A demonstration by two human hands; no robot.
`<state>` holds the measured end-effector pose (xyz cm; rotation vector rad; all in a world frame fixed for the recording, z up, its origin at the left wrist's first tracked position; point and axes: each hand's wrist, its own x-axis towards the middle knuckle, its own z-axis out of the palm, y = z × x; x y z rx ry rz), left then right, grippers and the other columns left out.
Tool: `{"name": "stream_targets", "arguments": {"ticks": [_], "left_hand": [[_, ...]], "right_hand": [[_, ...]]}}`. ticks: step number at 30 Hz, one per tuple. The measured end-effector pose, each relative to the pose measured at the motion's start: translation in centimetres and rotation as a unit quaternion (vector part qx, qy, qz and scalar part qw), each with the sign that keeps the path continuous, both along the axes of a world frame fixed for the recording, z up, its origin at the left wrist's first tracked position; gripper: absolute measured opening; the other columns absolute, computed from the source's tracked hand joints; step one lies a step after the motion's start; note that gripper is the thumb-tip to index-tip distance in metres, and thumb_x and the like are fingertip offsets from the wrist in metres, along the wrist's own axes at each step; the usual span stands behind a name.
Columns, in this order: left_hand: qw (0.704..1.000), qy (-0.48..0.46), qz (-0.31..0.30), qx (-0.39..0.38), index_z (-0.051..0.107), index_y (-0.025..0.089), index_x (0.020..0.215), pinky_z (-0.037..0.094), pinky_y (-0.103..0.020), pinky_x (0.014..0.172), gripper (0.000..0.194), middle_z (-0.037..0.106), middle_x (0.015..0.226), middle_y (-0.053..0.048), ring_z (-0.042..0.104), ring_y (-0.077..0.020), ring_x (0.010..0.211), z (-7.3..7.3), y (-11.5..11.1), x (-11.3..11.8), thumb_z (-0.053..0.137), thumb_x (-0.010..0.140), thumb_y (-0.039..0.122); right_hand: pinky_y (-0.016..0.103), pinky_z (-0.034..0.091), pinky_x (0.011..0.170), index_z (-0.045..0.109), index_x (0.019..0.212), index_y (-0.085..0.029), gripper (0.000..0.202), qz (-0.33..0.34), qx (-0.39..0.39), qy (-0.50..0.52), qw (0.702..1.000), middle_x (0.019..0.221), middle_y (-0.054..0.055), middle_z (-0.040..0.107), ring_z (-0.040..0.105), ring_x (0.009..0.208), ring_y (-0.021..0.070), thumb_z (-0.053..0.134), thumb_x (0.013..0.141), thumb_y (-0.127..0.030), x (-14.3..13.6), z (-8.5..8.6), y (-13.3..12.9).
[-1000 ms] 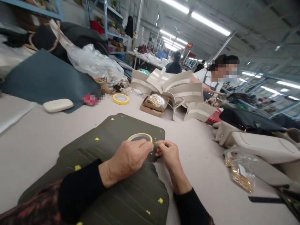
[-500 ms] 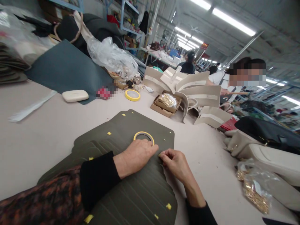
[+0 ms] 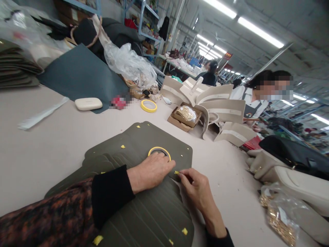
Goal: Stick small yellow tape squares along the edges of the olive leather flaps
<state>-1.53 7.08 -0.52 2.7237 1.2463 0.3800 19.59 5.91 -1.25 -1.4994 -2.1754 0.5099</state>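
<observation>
Olive-green sheets (image 3: 138,140) lie stacked and fanned on the table, dotted with small yellow tape pieces (image 3: 184,231). My left hand (image 3: 151,171) rests on the top sheet, its fingers curled over the near side of a yellow tape roll (image 3: 159,149). Just right of it, my right hand (image 3: 196,185) pinches at a small yellow tape piece (image 3: 177,172) near the sheet's right edge.
A second tape roll (image 3: 148,106), a white case (image 3: 88,104) and an open box of gold chain (image 3: 184,117) stand beyond. Beige panels (image 3: 223,109) lean behind the box. Bags of gold hardware (image 3: 281,223) lie right. A person (image 3: 253,92) is at back right.
My right thumb and forefinger have moved slightly off the sheet's edge, and the small yellow piece at their tips shows more clearly. The whole view has shifted a little.
</observation>
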Motion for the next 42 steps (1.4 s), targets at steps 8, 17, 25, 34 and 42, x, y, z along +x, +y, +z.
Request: {"name": "stream_targets", "arguments": {"ticks": [8,17,25,34,42], "left_hand": [[0.999,-0.023,-0.009,-0.032,0.053,0.016,0.093,0.047,-0.032,0.071,0.010,0.063,0.089,-0.007,0.058,-0.0220,0.084,0.9,0.2,0.1,0.044,0.090,0.014],[0.988,-0.150,-0.032,-0.034,0.056,0.020,0.098,0.046,-0.025,0.072,0.015,0.063,0.088,-0.001,0.060,-0.0151,0.081,0.7,0.6,-0.2,0.041,0.096,0.019],[0.976,-0.212,-0.036,-0.022,0.051,0.021,0.118,0.050,-0.025,0.084,0.023,0.067,0.102,-0.003,0.065,-0.0158,0.094,0.6,0.5,-0.1,0.043,0.097,0.022],[0.986,-0.160,-0.008,-0.036,0.038,0.019,0.127,0.053,-0.030,0.072,0.036,0.068,0.102,-0.006,0.068,-0.0217,0.089,0.5,0.2,0.1,0.051,0.093,0.023],[0.988,-0.144,-0.019,-0.051,0.049,0.020,0.095,0.045,-0.027,0.064,0.004,0.064,0.087,-0.001,0.062,-0.0180,0.077,0.6,0.3,0.1,0.046,0.093,0.018]], "right_hand": [[0.026,0.038,0.059,0.067,0.072,-0.020,0.017,-0.075,-0.020,-0.097,0.992,0.070,0.003,0.068,0.061,0.062,0.0167,0.055,0.083,-0.024,-2.5,-0.2,0.4],[0.023,0.041,0.054,0.071,0.071,-0.018,0.021,0.004,-0.136,0.053,0.989,0.064,0.000,0.067,0.059,0.058,0.0146,0.053,0.081,-0.024,-1.0,1.7,0.3],[0.027,0.050,0.070,0.068,0.104,-0.020,0.021,0.049,0.035,0.190,0.980,0.090,0.004,0.070,0.063,0.077,0.0156,0.057,0.086,-0.019,-1.9,1.1,0.3],[0.025,0.049,0.069,0.067,0.088,-0.020,0.014,0.067,0.118,0.151,0.979,0.082,0.002,0.070,0.064,0.074,0.0139,0.055,0.086,-0.013,-2.3,1.1,0.3],[0.023,0.045,0.057,0.064,0.080,-0.018,0.014,0.045,0.199,0.068,0.977,0.067,0.000,0.063,0.057,0.057,0.0116,0.052,0.083,-0.013,-2.6,0.3,0.1]]}}
